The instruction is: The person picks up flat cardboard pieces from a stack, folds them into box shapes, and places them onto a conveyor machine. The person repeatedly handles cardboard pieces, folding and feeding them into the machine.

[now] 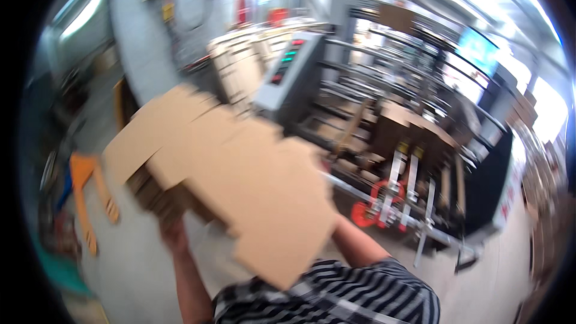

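Cardboard stack (240, 162), die-cut: left hand (173, 235), grip holding its underside; right hand, grip hidden, cannot tell; uneven tilt could make layers slip.

An orange pallet jack (83, 169) stands at left.

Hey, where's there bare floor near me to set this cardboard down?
Bare floor shows between the orange forks and your left forearm, and a pale floor strip at lower right, between your striped shirt and the brown stacks. The machine is crowded with metal bars; red round parts crowd its front edge. Your cardboard stack hides what's beneath it.
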Demonstrator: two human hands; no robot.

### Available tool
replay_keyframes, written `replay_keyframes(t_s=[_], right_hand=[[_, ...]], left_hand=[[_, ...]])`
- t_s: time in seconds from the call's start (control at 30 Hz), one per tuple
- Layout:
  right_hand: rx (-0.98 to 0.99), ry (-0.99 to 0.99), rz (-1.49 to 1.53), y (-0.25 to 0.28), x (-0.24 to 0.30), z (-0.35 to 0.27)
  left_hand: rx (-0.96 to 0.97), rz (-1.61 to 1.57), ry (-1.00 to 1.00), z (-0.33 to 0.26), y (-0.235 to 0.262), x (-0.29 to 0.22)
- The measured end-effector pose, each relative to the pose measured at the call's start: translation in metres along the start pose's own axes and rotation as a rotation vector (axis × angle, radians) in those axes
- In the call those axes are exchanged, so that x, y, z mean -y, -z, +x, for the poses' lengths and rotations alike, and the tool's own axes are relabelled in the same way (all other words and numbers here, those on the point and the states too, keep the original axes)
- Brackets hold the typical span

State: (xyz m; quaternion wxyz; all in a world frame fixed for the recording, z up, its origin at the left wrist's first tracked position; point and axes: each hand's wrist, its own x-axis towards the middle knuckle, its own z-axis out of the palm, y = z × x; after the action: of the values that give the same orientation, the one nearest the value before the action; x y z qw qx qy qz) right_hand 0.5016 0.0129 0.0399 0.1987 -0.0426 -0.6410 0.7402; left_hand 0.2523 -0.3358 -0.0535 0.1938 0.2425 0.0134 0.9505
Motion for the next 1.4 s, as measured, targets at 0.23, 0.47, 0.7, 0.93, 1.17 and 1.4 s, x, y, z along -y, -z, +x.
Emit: replay_keyframes(t_s=[0.23, 0.47, 0.7, 0.93, 1.17, 1.4], right_hand=[[-0.439, -0.121, 0.08, -0.022, -0.059, 0.055], [-0.752, -0.222, 0.045, -0.008, -0.116, 0.098], [-0.983, -0.279, 0.015, -0.025, -0.133, 0.115], [-1.191, -0.312, 0.039, -0.081, -0.163, 0.122], [-1.392, -0.376, 0.078, -0.149, -0.18, 0.123], [-1.527, -0.509, 0.152, -0.206, -0.214, 0.141]], left_hand=[[-0.358, 0.078, 0.132, 0.199, 0.093, 0.063], [-0.097, 0.018, 0.254, 0.323, 0.126, 0.092], [-0.242, -0.013, 0.432, 0.395, 0.177, 0.126], [-0.254, -0.05, 0.626, 0.441, 0.229, 0.162], [-0.317, -0.029, 0.868, 0.477, 0.295, 0.191], [-0.308, 0.065, 1.074, 0.511, 0.336, 0.217]])
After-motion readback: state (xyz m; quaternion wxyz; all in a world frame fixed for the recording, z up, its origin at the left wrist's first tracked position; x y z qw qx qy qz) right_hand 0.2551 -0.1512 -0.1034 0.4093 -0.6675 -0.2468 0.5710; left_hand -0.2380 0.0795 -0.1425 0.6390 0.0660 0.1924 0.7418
